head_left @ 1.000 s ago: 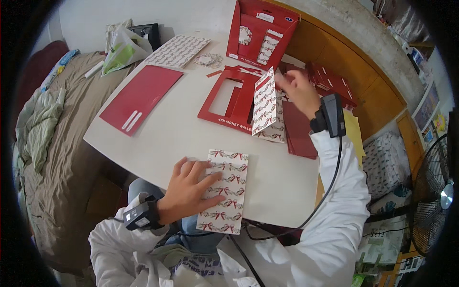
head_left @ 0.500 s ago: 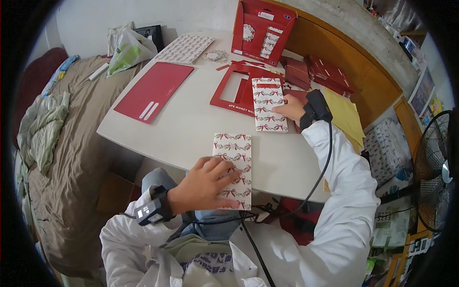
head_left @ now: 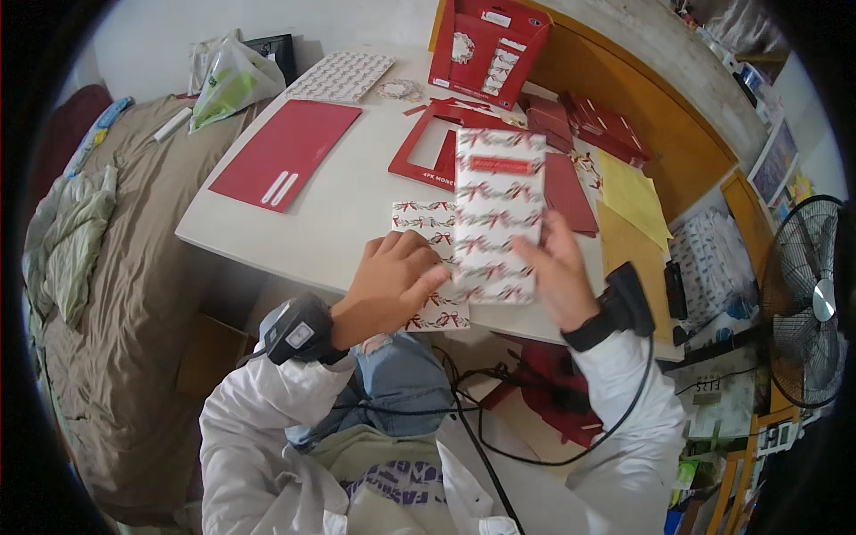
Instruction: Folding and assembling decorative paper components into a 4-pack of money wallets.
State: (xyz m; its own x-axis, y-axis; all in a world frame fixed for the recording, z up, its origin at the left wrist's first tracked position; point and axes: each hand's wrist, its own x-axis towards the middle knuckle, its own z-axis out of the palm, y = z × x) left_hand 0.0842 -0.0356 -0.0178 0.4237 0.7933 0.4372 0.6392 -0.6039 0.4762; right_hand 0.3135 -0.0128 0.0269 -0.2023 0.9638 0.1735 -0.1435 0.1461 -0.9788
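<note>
My right hand [head_left: 560, 272] pinches a white card money envelope [head_left: 499, 214], printed with rows of green garlands and red bows, along its lower right edge. The envelope is raised over the table with a red strip near its top. Beneath its left side, a second envelope [head_left: 423, 216] in the same pattern lies on the table [head_left: 294, 241] and juts past the near edge. My left hand [head_left: 392, 281] rests over this lower envelope with fingers spread and thumb stretched out. The raised envelope hides part of the lower one.
A red sheet [head_left: 287, 152] lies left, beyond it a patterned sheet [head_left: 343, 76]. Behind the raised envelope are a cut-out red package [head_left: 415, 152], a red box [head_left: 490, 45] and red card stacks [head_left: 602, 125]. Yellow paper [head_left: 633, 196] lies right, near a fan [head_left: 807, 303].
My right hand has brought its envelope nearer and to the left, lifting it partly over the lower one. My left hand stays on the lower envelope. The whole view has shifted a little.
</note>
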